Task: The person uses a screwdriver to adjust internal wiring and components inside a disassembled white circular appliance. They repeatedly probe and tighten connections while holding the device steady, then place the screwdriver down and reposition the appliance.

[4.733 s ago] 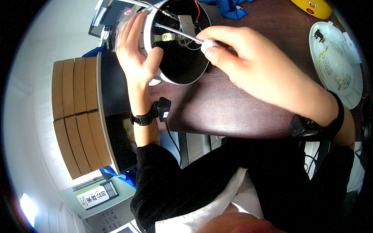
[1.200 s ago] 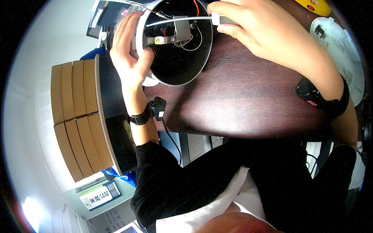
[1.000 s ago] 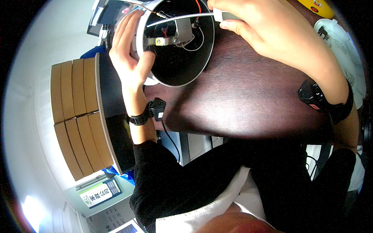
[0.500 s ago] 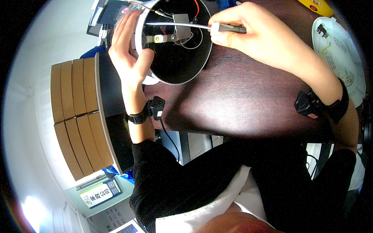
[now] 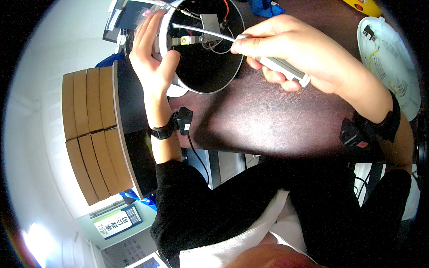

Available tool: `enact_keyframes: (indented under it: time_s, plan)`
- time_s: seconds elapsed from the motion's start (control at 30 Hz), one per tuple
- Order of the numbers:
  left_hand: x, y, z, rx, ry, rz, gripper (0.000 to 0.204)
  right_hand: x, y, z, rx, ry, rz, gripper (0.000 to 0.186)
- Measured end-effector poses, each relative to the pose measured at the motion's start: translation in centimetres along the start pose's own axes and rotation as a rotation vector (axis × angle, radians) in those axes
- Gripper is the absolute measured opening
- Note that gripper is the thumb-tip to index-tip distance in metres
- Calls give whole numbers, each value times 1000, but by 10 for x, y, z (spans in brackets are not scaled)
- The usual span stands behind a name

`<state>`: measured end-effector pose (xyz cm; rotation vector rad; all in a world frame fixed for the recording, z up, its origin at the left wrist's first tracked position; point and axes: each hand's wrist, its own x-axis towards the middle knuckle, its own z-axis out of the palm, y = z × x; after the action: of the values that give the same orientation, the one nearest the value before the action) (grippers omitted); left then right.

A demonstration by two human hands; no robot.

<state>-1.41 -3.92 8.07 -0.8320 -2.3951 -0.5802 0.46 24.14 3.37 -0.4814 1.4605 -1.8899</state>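
Note:
A round appliance housing (image 5: 205, 69) with a white rim and a dark inside lies at the top of the table, its open end facing me. Inside are a grey metal block (image 5: 210, 24), a metal bracket and several wires, one of them red. My left hand (image 5: 154, 64) grips the housing's left side, fingers along the outer wall and thumb at the rim. My right hand (image 5: 299, 49) is closed around the grey and white handle of a screwdriver (image 5: 285, 69). The screwdriver's long shaft reaches left across the opening, its tip near the inner left wall.
On the right lies a white slotted cover (image 5: 393, 67) with a black connector and a yellow wire. A blue cloth (image 5: 266, 7) and a yellow object (image 5: 364, 6) are at the far edge. Brown boxes (image 5: 91, 129) stand left. Black devices are strapped to both my arms.
My right hand has changed its hold on the screwdriver: the handle now slants down to the right under the palm, with the fingers wrapped round it. My left hand stays on the housing.

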Motion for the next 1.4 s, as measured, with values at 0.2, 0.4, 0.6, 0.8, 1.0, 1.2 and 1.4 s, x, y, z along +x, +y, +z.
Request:
enact_keyframes:
  time_s: [0.2,0.4,0.6,0.8,1.0,1.2,1.4]
  plan:
    - [1,-4,-4,-76,-61,-54,69,12,17,-21,-954,279,-650,20]
    - [10,-15,-11,-139,-158,46,71,3,11,-18,-861,270,-567,18]
    - [21,-16,-10,-97,-236,83,74,-7,-4,-13,-841,272,-554,16]
    - [22,-20,-13,-13,-284,130,79,-10,-10,-13,-840,262,-553,14]
    - [19,-5,-11,-27,-236,-1,79,-13,-20,-8,-855,257,-542,13]
    - [17,-2,-9,-78,-225,12,78,-17,-30,1,-751,250,-420,14]
    - [21,-5,-9,-90,-221,34,76,14,20,-13,-526,154,-503,19]
